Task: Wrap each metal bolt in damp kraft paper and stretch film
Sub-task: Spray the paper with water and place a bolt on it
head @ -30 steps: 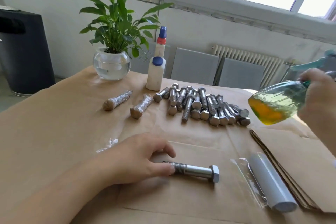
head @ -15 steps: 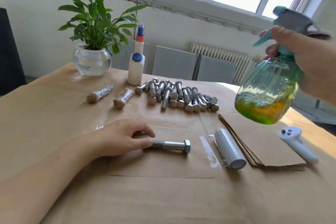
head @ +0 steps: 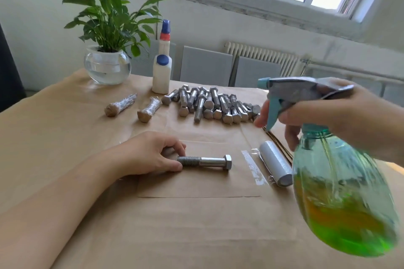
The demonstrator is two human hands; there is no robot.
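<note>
One metal bolt (head: 205,161) lies on a cut sheet of kraft paper (head: 196,185) in front of me. My left hand (head: 150,155) pinches its threaded end between thumb and fingers. My right hand (head: 332,116) grips a green spray bottle (head: 341,192) by the neck, index finger on the blue trigger, nozzle aimed left above the table. A roll of stretch film (head: 276,162) lies right of the bolt, with a loose strip of film (head: 253,167) beside it. Several bare bolts (head: 214,105) are heaped further back. Two wrapped bolts (head: 135,107) lie to their left.
A white glue bottle (head: 162,72) and a potted plant in a glass bowl (head: 107,65) stand at the far edge. A stack of kraft sheets (head: 282,146) peeks out behind the film roll. Brown paper covers the whole table (head: 54,137).
My right hand has brought the spray bottle lower and closer over the table's right side, with the nozzle pointing left. My left hand keeps its hold on the bolt.
</note>
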